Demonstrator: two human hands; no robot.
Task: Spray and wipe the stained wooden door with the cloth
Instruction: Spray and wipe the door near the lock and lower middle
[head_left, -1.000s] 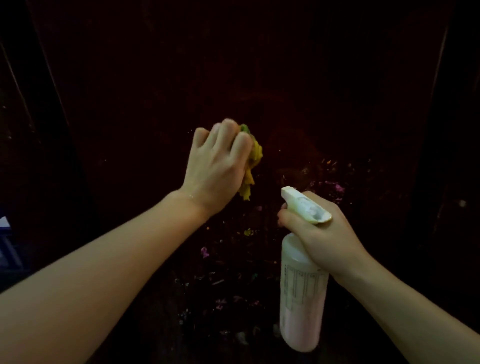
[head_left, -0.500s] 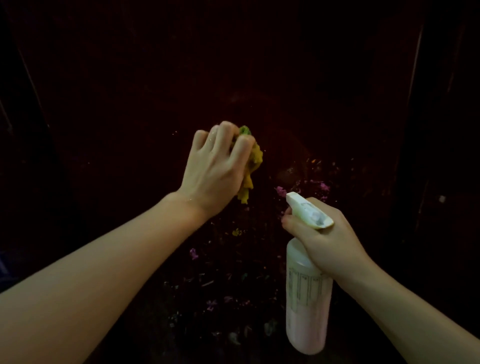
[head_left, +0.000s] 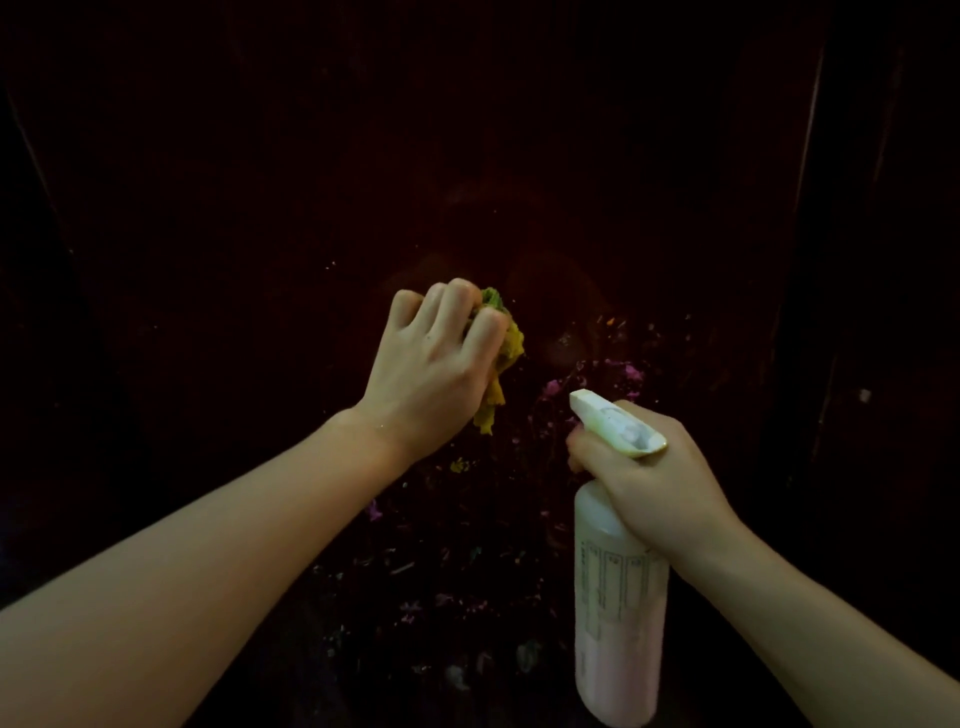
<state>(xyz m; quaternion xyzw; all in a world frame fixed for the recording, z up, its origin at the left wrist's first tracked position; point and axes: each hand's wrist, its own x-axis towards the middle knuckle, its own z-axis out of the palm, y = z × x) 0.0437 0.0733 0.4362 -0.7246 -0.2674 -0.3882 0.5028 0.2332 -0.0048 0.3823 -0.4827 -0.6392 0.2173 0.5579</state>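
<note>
The dark wooden door fills the view, very dimly lit. Pink, yellow and pale stains speckle its lower middle. My left hand grips a bunched yellow-green cloth and presses it to the door left of the pink stains. My right hand grips the neck of a pale pink spray bottle, a finger curled at the trigger under the white nozzle head. The nozzle points up and left toward the door.
Dark vertical frame edges run at the far left and far right. More specks of stain spread down the door below both hands. A small pale spot shows on the right frame.
My left hand with the cloth has shifted slightly down the door, fingers spreading a little. The spray bottle has moved a bit right and down. The view has drifted slightly.
</note>
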